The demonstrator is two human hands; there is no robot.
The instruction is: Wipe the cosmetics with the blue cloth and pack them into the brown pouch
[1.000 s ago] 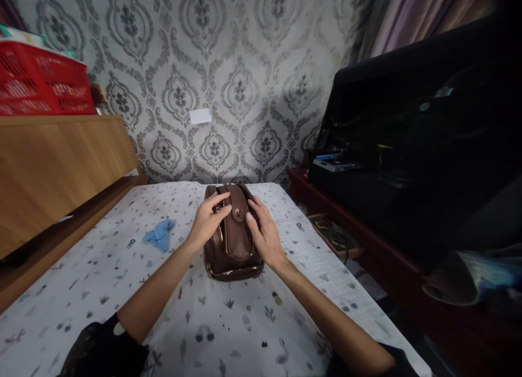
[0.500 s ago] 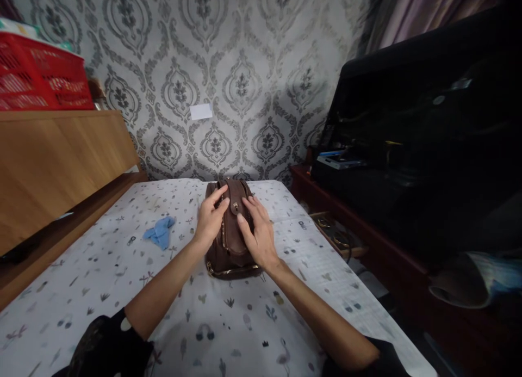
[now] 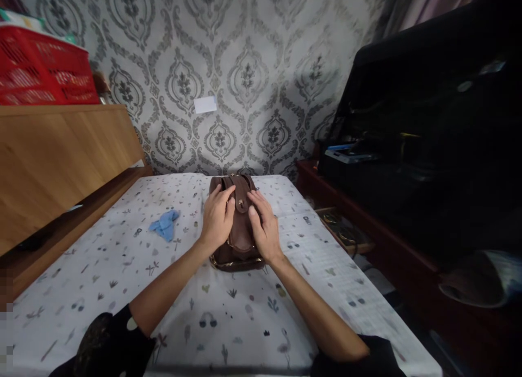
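A brown leather bag [image 3: 242, 233] with gold zips and a strap with a small metal clasp lies on the patterned white sheet [image 3: 228, 322]. My left hand [image 3: 217, 214] rests over the bag's left side, fingers stretched toward its far end. On the right side of the bag lies my right hand [image 3: 265, 224], its fingers extended and the thumb near the clasp strap. Neither hand is wrapped round the bag; both appear to lie flat on it. Parts of its sides are hidden beneath my hands.
A crumpled blue cloth [image 3: 165, 225] lies left of the bag. Further left stands a wooden headboard or cabinet [image 3: 65, 143] with a red plastic basket [image 3: 69, 75] on top. To the right are a large dark screen-like panel [image 3: 416, 105] and an open drawer [image 3: 346, 233]. Patterned wallpaper [image 3: 244, 116] stands behind.
My left hand has shifted further onto the bag's left side and covers its zip. My right thumb has moved slightly away from the clasp. The whole view has tilted a little.
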